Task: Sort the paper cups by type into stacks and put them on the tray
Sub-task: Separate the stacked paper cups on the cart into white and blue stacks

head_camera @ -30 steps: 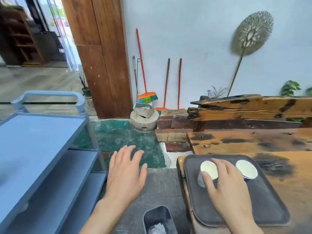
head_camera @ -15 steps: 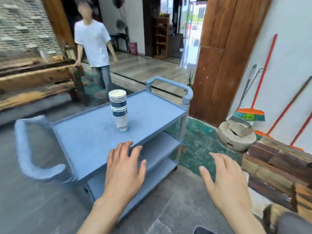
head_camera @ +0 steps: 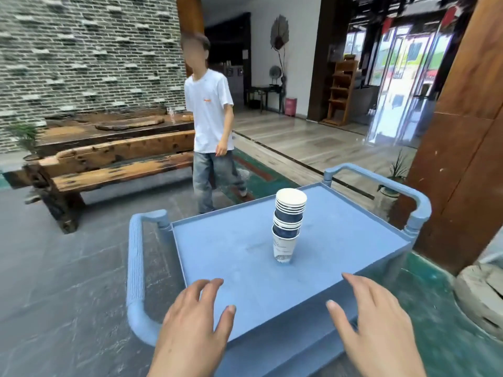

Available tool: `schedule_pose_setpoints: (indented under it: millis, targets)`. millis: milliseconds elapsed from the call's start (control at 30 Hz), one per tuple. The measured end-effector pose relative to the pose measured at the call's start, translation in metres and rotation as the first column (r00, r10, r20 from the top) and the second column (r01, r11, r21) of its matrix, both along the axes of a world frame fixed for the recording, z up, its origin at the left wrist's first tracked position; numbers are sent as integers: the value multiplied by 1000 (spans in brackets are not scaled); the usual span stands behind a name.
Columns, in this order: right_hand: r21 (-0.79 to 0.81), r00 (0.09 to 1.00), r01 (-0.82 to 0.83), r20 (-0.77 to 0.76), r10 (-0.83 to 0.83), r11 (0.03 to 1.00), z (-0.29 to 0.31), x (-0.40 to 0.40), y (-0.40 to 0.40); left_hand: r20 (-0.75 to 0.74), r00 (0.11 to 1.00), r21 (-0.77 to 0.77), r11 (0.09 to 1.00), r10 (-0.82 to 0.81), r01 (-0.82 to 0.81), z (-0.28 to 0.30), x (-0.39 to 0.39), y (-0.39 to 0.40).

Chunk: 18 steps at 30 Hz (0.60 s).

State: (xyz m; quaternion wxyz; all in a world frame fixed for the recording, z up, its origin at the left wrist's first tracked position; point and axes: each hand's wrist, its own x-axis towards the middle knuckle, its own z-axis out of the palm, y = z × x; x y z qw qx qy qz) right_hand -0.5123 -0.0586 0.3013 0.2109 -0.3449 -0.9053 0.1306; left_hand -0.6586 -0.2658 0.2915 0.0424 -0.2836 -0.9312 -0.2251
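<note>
1. Both hands hang spread and empty over the near edge of the blue plastic trolley (head_camera: 217,248): left hand (head_camera: 190,327), right hand (head_camera: 381,327).
2. The tall mixed stack of white and dark-blue paper cups (head_camera: 288,224) stands upright mid-trolley, beyond the hands.
3. Best steady the stack's base with one hand and lift cups off the top with the other, as it leans slightly.
4. A person in a white T-shirt (head_camera: 209,110) stands beyond the trolley.

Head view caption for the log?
Both open hands, left and right, reach toward mixed cup stack on blue cart.
</note>
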Motion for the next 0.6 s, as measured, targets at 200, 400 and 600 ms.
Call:
schedule_pose_setpoints:
  millis: [200,400,600]
  targets:
    - [-100,999,-4,54,10,995,3,-45,36,76,984,-29,986,-163,166,-1,-58,40]
    - [-226,1000,-4,-6,3,974,3,-89,106,194,961,174,971,-196,163,-22,-100,123]
    - [-274,988,-154,-46,147,950,3,-178,196,392,902,346,938,-181,38,-57,-141,211]
